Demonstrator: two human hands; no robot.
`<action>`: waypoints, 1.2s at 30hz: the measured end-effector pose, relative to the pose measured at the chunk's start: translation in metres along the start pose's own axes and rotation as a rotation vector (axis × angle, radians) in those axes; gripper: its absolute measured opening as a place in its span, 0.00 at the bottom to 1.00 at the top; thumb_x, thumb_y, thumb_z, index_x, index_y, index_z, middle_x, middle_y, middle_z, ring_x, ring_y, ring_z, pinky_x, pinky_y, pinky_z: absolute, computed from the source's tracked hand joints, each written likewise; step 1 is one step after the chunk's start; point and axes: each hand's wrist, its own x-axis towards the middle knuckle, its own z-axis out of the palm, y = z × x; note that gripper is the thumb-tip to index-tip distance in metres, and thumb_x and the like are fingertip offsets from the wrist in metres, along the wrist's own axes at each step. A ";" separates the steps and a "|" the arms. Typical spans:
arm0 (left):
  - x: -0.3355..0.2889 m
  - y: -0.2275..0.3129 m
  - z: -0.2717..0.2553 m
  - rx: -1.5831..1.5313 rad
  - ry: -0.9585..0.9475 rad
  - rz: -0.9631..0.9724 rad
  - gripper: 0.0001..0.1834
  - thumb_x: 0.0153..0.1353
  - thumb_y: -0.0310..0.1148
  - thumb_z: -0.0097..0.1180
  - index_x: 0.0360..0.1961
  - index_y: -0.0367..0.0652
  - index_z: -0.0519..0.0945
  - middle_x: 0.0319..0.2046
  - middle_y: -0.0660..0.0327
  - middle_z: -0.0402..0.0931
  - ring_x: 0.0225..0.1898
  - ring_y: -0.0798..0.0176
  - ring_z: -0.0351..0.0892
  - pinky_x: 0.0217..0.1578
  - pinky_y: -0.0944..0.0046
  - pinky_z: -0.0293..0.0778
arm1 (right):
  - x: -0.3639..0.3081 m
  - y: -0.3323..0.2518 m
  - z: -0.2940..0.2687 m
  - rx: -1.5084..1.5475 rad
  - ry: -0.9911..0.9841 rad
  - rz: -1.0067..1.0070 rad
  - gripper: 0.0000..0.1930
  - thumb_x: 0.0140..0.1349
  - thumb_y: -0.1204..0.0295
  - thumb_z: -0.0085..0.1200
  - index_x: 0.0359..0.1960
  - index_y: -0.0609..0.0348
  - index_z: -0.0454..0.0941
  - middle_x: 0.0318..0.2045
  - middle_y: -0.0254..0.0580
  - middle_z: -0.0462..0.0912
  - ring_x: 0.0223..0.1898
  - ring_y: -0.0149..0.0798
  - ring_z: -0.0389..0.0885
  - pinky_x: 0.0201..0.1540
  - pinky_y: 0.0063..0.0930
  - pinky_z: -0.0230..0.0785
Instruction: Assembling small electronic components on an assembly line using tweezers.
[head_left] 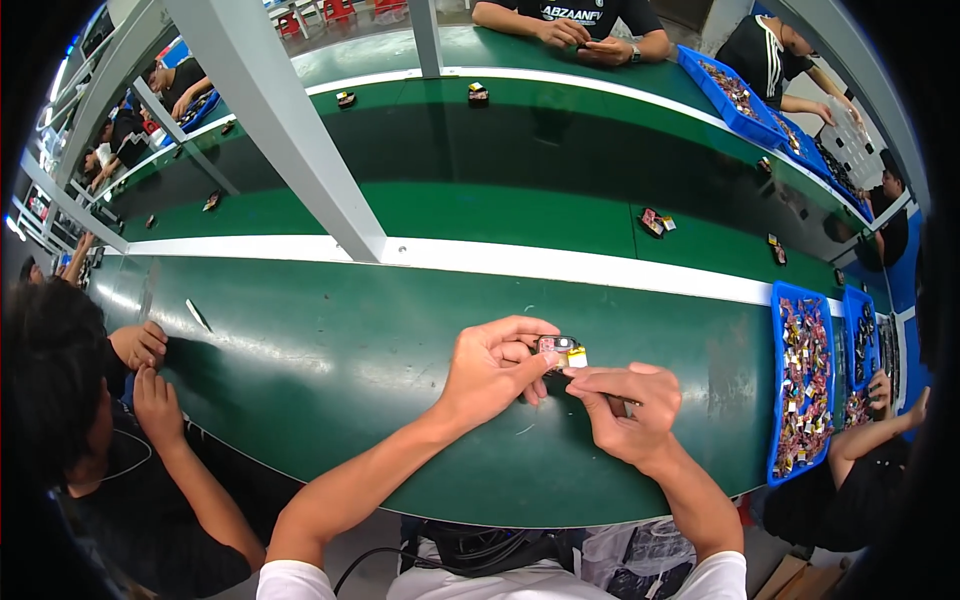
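Note:
Over the green workbench (400, 340), my left hand (490, 368) grips a small black electronic device (556, 344) between thumb and fingers. The device's inside is exposed: a reddish part shows, with a silver and yellow battery pack (577, 358) at its right side. My right hand (632, 402) is closed on a thin dark pen-like tool (628, 400), whose back end sticks out past the fingers. Its tip is hidden by the fingertips, which meet the device's lower right edge. Whether the tool is tweezers or a stick, I cannot tell.
A blue tray (774, 400) of small wired battery parts stands at right, beside another blue tray (858, 335). Beyond the white rail (560, 273), a green and black conveyor belt (480, 205) carries several devices. A grey post (290, 130) rises at left. Co-workers sit left, right and opposite.

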 end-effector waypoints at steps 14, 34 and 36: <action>0.000 0.000 0.005 0.028 0.101 -0.006 0.13 0.64 0.18 0.58 0.49 0.26 0.78 0.33 0.53 0.83 0.24 0.66 0.82 0.24 0.68 0.81 | 0.002 0.009 -0.002 0.069 0.007 -0.025 0.08 0.49 0.80 0.71 0.30 0.57 0.86 0.27 0.35 0.89 0.11 0.24 0.70 0.16 0.19 0.56; 0.124 0.027 -0.045 1.029 0.665 0.339 0.28 0.60 0.27 0.65 0.60 0.32 0.73 0.49 0.42 0.76 0.36 0.48 0.85 0.38 0.54 0.82 | -0.004 0.032 0.005 0.063 0.254 0.102 0.09 0.50 0.78 0.71 0.33 0.58 0.87 0.12 0.29 0.75 0.10 0.23 0.60 0.16 0.21 0.51; 0.110 0.030 -0.028 1.111 0.703 0.393 0.29 0.59 0.27 0.65 0.61 0.32 0.72 0.53 0.42 0.73 0.39 0.45 0.84 0.40 0.51 0.81 | -0.005 0.031 0.000 0.062 0.251 0.137 0.07 0.51 0.79 0.70 0.33 0.59 0.86 0.15 0.31 0.78 0.10 0.22 0.60 0.16 0.20 0.52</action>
